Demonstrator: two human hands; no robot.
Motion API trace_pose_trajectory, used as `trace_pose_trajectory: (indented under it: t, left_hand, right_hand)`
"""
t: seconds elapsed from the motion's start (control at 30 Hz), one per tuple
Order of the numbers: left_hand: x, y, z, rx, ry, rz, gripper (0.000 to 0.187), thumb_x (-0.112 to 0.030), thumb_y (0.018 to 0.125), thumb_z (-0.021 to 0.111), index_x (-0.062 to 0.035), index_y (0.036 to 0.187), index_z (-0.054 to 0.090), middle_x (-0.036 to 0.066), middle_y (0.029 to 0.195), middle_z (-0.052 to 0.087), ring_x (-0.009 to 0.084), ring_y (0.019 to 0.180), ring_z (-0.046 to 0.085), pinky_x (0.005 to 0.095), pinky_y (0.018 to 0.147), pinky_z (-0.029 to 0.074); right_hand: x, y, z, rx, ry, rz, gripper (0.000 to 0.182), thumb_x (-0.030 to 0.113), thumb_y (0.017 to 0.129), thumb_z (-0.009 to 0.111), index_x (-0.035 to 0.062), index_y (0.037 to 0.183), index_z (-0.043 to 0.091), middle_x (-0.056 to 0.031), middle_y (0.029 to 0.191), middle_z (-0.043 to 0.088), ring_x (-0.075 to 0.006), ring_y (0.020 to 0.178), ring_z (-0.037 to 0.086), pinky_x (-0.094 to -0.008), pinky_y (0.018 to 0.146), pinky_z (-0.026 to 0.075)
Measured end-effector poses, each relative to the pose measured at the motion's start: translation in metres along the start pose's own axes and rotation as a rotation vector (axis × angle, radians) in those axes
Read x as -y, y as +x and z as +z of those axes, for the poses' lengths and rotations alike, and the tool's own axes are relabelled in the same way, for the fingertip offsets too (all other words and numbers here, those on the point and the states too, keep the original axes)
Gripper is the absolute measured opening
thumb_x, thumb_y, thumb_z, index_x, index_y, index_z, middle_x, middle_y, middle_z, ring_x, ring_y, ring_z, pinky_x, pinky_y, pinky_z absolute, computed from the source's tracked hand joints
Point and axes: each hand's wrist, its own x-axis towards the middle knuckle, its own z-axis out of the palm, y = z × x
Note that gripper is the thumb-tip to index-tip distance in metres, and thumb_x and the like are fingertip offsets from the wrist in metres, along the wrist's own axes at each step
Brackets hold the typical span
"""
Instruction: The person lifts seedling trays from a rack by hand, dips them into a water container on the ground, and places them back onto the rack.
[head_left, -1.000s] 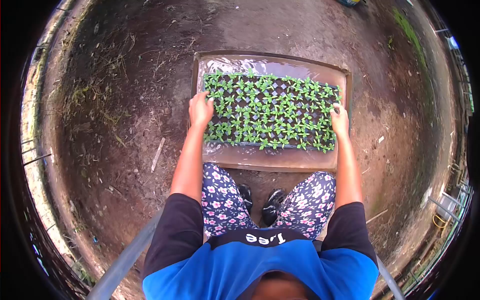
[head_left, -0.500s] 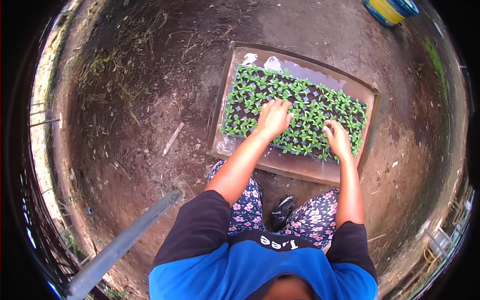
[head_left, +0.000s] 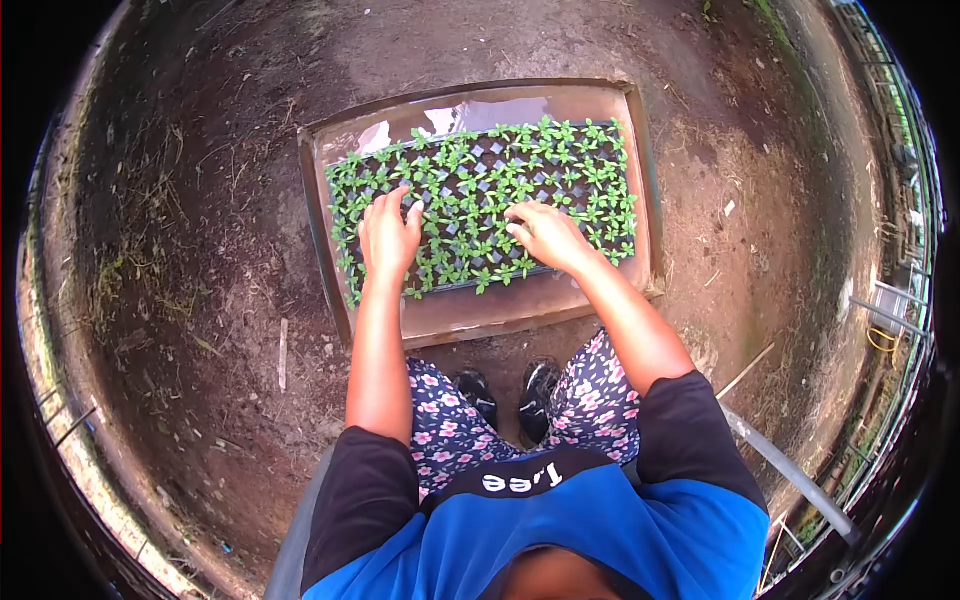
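Reaches left hand and right hand over one rectangular tray of leafy seedlings in one shallow, wet basin. Curves each grip half open; cannot tell whether touching leaves.

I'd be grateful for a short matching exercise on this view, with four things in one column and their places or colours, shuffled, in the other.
1. Seedlings
2. Trousers
3. Shallow container
4. Shirt

A. Blue and black, white lettering
B. Around the planted tray, on the ground
C. Green, under the hands
D. Dark, with pink and white flowers

Pairs: 1-C, 2-D, 3-B, 4-A
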Motion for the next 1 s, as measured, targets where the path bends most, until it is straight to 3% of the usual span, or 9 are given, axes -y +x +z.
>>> trace_pose_trajectory:
  t: [0.1, 0.23, 0.43, 0.67, 0.73, 0.83, 0.9, 0.93, 1.0]
  left_hand:
    - [0.012, 0.003, -0.009, -0.084, 0.063, -0.072, 0.029, -0.024, 0.076, 0.055, -0.0099, 0.101, 0.053, 0.009, 0.096, 0.055, 0.0256, 0.092, 0.049, 0.038, 0.079, 0.036]
    - [0.064, 0.008, -0.029, -0.302, 0.075, -0.325, 0.025, -0.022, 0.076, 0.053, -0.0104, 0.098, 0.056, 0.008, 0.094, 0.057, 0.0253, 0.091, 0.05, 0.0373, 0.08, 0.038]
    - [0.085, 0.001, -0.038, -0.302, 0.052, -0.367, 0.026, -0.024, 0.075, 0.054, -0.0104, 0.096, 0.057, 0.006, 0.09, 0.058, 0.0251, 0.088, 0.052, 0.0376, 0.077, 0.039]
    - [0.096, 0.001, -0.025, -0.213, -0.036, -0.391, 0.03, -0.027, 0.074, 0.055, -0.0106, 0.099, 0.056, 0.008, 0.093, 0.058, 0.0263, 0.09, 0.052, 0.0373, 0.079, 0.04]
    - [0.118, 0.004, -0.012, -0.189, -0.065, -0.42, 0.032, -0.029, 0.074, 0.055, -0.0114, 0.1, 0.056, 0.01, 0.093, 0.059, 0.028, 0.087, 0.055, 0.0368, 0.077, 0.042]
    - [0.155, 0.001, 0.009, -0.238, -0.48, -0.598, 0.039, -0.03, 0.077, 0.055, -0.0008, 0.103, 0.053, 0.01, 0.09, 0.059, 0.0172, 0.081, 0.056, 0.0287, 0.073, 0.043]
    - [0.185, -0.002, 0.023, -0.218, -0.726, -0.749, 0.033, -0.025, 0.079, 0.053, -0.0007, 0.102, 0.053, 0.006, 0.091, 0.058, 0.0148, 0.08, 0.053, 0.0266, 0.072, 0.041]
    - [0.174, -0.005, 0.014, -0.173, -0.755, -0.848, 0.03, -0.024, 0.079, 0.053, -0.0023, 0.101, 0.053, 0.006, 0.089, 0.057, 0.0141, 0.076, 0.052, 0.0231, 0.069, 0.04]
    - [0.183, -0.006, 0.011, 0.026, -0.731, -0.979, 0.038, -0.033, 0.08, 0.049, -0.0101, 0.109, 0.048, 0.005, 0.103, 0.052, 0.0169, 0.088, 0.049, 0.0329, 0.08, 0.035]
  right_hand:
    - [0.001, 0.001, 0.001, -0.003, -0.018, -0.029, 0.023, 0.02, 0.078, 0.051, 0.0055, 0.095, 0.054, -0.0126, 0.094, 0.056, -0.0285, 0.089, 0.053, -0.0365, 0.077, 0.042]
    - [-0.008, 0.0, -0.001, -0.049, 0.024, 0.005, 0.024, 0.021, 0.078, 0.051, 0.0059, 0.096, 0.054, -0.0122, 0.093, 0.056, -0.0286, 0.087, 0.054, -0.0356, 0.075, 0.042]
    - [-0.012, -0.001, -0.002, -0.023, 0.063, 0.056, 0.023, 0.018, 0.077, 0.053, 0.0054, 0.096, 0.054, -0.0118, 0.089, 0.056, -0.0271, 0.076, 0.055, -0.0347, 0.068, 0.043]
    - [-0.008, -0.003, -0.01, -0.022, 0.171, 0.095, 0.025, 0.019, 0.076, 0.055, 0.0053, 0.098, 0.054, -0.0101, 0.089, 0.057, -0.0207, 0.075, 0.056, -0.0305, 0.067, 0.044]
    - [-0.032, -0.004, -0.023, -0.098, 0.286, 0.125, 0.027, 0.02, 0.076, 0.056, 0.0053, 0.099, 0.054, -0.0073, 0.09, 0.058, -0.0157, 0.076, 0.055, -0.0283, 0.068, 0.043]
    - [-0.083, -0.01, -0.063, -0.582, 0.484, 0.276, 0.025, 0.021, 0.079, 0.055, 0.0053, 0.098, 0.055, -0.0048, 0.088, 0.058, -0.0119, 0.076, 0.053, -0.026, 0.069, 0.042]
    - [-0.12, -0.019, -0.084, -0.769, 0.727, 0.56, 0.025, 0.02, 0.079, 0.055, 0.0039, 0.098, 0.056, -0.0048, 0.088, 0.058, -0.0118, 0.077, 0.053, -0.025, 0.07, 0.042]
    - [-0.143, -0.023, -0.086, -0.806, 0.64, 0.612, 0.024, 0.016, 0.079, 0.053, 0.0024, 0.098, 0.055, -0.0046, 0.087, 0.058, -0.0117, 0.077, 0.053, -0.0241, 0.07, 0.042]
    - [-0.21, -0.029, -0.072, -0.649, 0.357, 0.686, 0.022, 0.012, 0.078, 0.049, 0.0061, 0.096, 0.058, -0.0072, 0.088, 0.06, -0.0144, 0.08, 0.056, -0.0257, 0.072, 0.042]
